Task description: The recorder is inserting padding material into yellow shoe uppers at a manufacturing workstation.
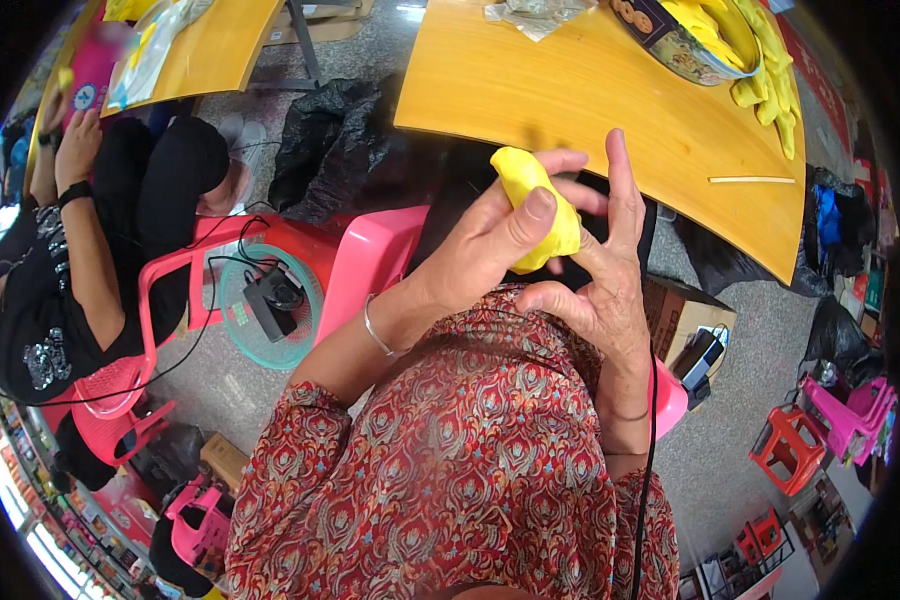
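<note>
A soft, smooth yellow piece (540,205), shaped like a bent tube, is up in front of my body, near the table's front edge. My left hand (490,245) is closed on it, the thumb pressed along its near side and the fingers behind. My right hand (610,275) is beside its lower right end with fingers spread and thumb out. One right finger meets that end; whether it goes inside cannot be made out. More yellow pieces (705,35) fill an oval tin (660,45) on the yellow wooden table (570,90), and several (770,90) lie heaped beside it.
A thin pale stick (752,180) and a clear plastic bag (540,15) lie on the table. To my left are a pink chair (370,250), a teal basket (270,295) with a black adapter, and a seated person (80,270). An open carton (690,320) stands right of me.
</note>
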A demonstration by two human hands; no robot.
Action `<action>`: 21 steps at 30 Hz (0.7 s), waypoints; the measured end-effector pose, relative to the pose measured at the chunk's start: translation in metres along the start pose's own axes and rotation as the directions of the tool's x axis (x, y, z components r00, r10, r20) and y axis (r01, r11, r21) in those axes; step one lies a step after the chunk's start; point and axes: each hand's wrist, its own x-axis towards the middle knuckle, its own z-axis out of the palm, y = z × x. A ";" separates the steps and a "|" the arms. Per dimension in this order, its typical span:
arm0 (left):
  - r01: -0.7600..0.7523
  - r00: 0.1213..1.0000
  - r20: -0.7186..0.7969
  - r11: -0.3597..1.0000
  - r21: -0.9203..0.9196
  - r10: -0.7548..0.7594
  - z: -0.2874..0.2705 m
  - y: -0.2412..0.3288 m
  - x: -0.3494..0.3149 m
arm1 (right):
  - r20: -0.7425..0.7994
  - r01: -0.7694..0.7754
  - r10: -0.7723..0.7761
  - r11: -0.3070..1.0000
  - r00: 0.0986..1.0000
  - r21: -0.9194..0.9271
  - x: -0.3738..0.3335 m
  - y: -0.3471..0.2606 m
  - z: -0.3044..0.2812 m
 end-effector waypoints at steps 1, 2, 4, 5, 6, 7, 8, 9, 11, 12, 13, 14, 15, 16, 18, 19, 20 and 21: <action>-0.038 0.999 0.003 0.996 -0.076 0.038 -0.003 0.002 0.002 | 0.004 0.003 -0.003 1.000 1.000 0.001 0.001 0.001 0.002; -0.040 0.999 -0.001 0.996 -0.077 0.040 -0.003 0.005 0.004 | 0.005 0.008 -0.008 1.000 1.000 0.025 0.003 0.002 0.004; -0.095 0.995 -0.060 0.970 -0.224 0.084 0.000 0.011 0.004 | 0.009 0.018 -0.019 0.997 1.000 0.073 0.002 0.002 0.005; -0.095 0.995 -0.038 0.957 -0.274 0.087 -0.002 0.008 0.004 | 0.019 0.015 -0.017 0.998 1.000 0.067 0.001 0.002 0.004; -0.098 0.995 -0.042 0.957 -0.272 0.090 -0.002 0.009 0.003 | 0.021 0.019 -0.021 0.997 1.000 0.069 0.002 0.002 0.002; -0.099 0.995 -0.030 0.965 -0.242 0.094 -0.002 0.010 0.003 | 0.024 0.041 -0.042 0.998 0.999 0.039 0.002 0.001 0.000; -0.098 0.995 -0.018 0.972 -0.212 0.097 -0.003 0.011 0.002 | 0.027 0.063 -0.063 0.998 0.998 0.008 0.003 0.000 -0.002; -0.100 0.995 -0.020 0.972 -0.213 0.098 -0.003 0.012 0.002 | 0.028 0.064 -0.064 0.998 0.998 0.008 0.003 -0.002 -0.003; -0.008 0.999 0.041 0.975 -0.224 0.018 -0.004 0.015 0.001 | 0.009 0.062 -0.062 0.998 0.998 -0.015 0.003 -0.006 -0.004; -0.008 0.999 0.041 0.974 -0.225 0.018 -0.004 0.017 0.001 | 0.010 0.062 -0.061 0.998 0.998 -0.016 0.002 -0.008 -0.004; 0.009 0.999 0.037 0.989 -0.147 -0.004 -0.004 0.019 0.000 | 0.016 0.035 -0.035 0.999 0.999 -0.027 0.001 -0.010 -0.004; 0.028 0.999 0.032 0.997 -0.070 -0.026 -0.005 0.020 -0.001 | 0.022 0.009 -0.008 0.999 1.000 -0.039 0.001 -0.010 -0.003; 0.028 0.999 0.031 0.997 -0.072 -0.026 -0.006 0.021 -0.003 | 0.024 0.008 -0.007 0.999 1.000 -0.040 0.000 -0.010 -0.004; 0.086 0.996 0.033 0.993 -0.081 -0.083 -0.007 0.022 -0.005 | 0.034 0.014 -0.013 0.999 0.999 -0.040 0.000 -0.010 -0.004; 0.143 0.990 0.032 0.985 -0.094 -0.141 -0.007 0.022 -0.009 | 0.049 0.020 -0.018 0.999 0.999 -0.038 0.000 -0.011 -0.003; 0.140 0.990 0.020 0.986 -0.089 -0.138 -0.006 0.023 -0.011 | 0.057 0.017 -0.015 0.999 0.998 -0.033 -0.001 -0.011 -0.002; 0.136 0.991 0.008 0.987 -0.084 -0.136 -0.005 0.024 -0.012 | 0.065 0.013 -0.011 1.000 0.998 -0.027 -0.001 -0.012 -0.001; 0.136 0.991 0.003 0.987 -0.089 -0.136 -0.005 0.024 -0.013 | 0.072 0.013 -0.012 1.000 0.997 -0.025 -0.002 -0.014 0.000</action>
